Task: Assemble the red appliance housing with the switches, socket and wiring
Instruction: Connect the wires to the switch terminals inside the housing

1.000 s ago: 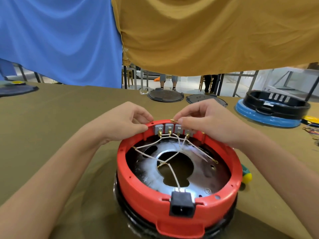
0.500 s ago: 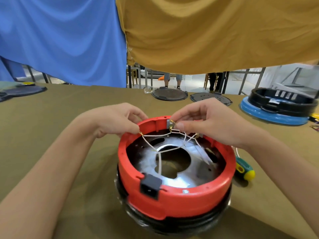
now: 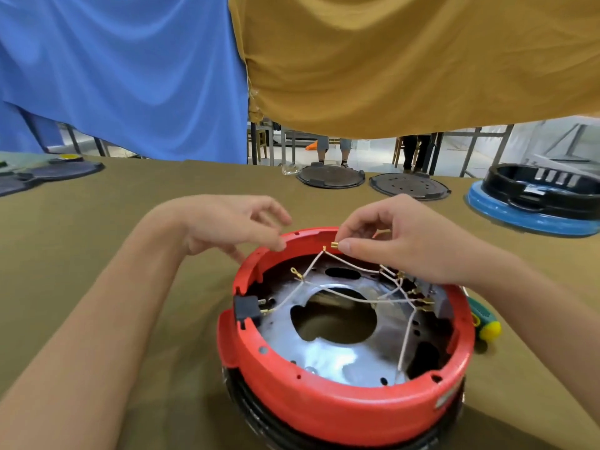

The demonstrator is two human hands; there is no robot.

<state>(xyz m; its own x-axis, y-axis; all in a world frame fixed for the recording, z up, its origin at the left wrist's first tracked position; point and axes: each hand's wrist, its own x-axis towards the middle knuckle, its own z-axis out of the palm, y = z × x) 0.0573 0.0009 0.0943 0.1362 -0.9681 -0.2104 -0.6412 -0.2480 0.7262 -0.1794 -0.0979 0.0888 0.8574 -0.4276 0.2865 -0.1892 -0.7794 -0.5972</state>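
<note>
The red appliance housing [image 3: 331, 407] stands open side up on the olive table, over a black base. Its black socket [image 3: 247, 310] sits in the left wall. The grey switches [image 3: 436, 298] line the right inner wall, partly hidden by my right hand. White wiring [image 3: 344, 298] with brass terminals crosses the silver plate inside. My right hand [image 3: 409, 241] pinches a brass terminal at the far rim and lifts its wire. My left hand [image 3: 227, 224] hovers at the far left rim, thumb and forefinger close together; whether they hold anything is unclear.
A green and yellow screwdriver [image 3: 485, 323] lies right of the housing. Two dark round lids [image 3: 331, 177] rest at the table's far edge. A blue and black housing [image 3: 539, 199] stands far right. Blue and mustard cloths hang behind. More dark parts [image 3: 48, 172] lie far left.
The housing has turned clockwise: the socket went from the front to the left wall, the switches from the far side to the right. My right hand now lifts a wire terminal.
</note>
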